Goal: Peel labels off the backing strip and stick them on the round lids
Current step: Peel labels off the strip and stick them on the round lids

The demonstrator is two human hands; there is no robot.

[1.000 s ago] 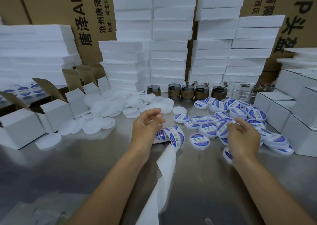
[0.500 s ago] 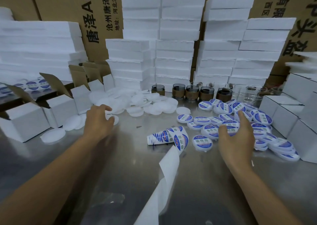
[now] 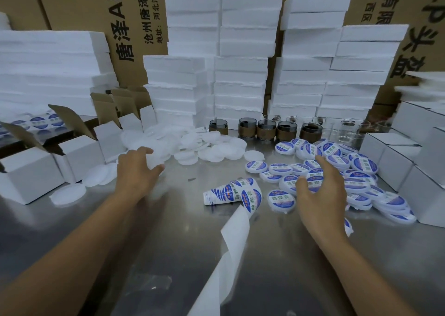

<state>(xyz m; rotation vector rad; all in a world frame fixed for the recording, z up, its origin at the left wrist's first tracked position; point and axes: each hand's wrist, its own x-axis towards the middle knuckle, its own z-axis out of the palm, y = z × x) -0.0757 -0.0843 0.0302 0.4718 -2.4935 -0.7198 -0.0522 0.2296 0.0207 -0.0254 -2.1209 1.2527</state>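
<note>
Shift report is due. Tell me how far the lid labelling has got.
Done: a heap of labelled lids lies on the right. In hand: the left hand grips a blank lid; the right hand hovers open over the labelled heap, and the label roll lies between the hands. Left: a big pile of blank lids beyond the left hand.

Packing stock on and behind a steel table (image 3: pixel 168 255)

Outward of the left hand (image 3: pixel 137 171) stood small white boxes (image 3: pixel 29 171) with brown-lined flaps open. Outward of the right hand (image 3: pixel 322 195), closed white boxes (image 3: pixel 397 161) were piled together. Beyond both hands, stacks of white foam slabs (image 3: pixel 240 74) rose against brown printed cartons (image 3: pixel 134 26). At the foot of the foam, well past the right hand's fingertips, a row of dark jars with brown bands (image 3: pixel 265 131) stood, with clear glasses (image 3: pixel 346 132) just beside them.
</note>
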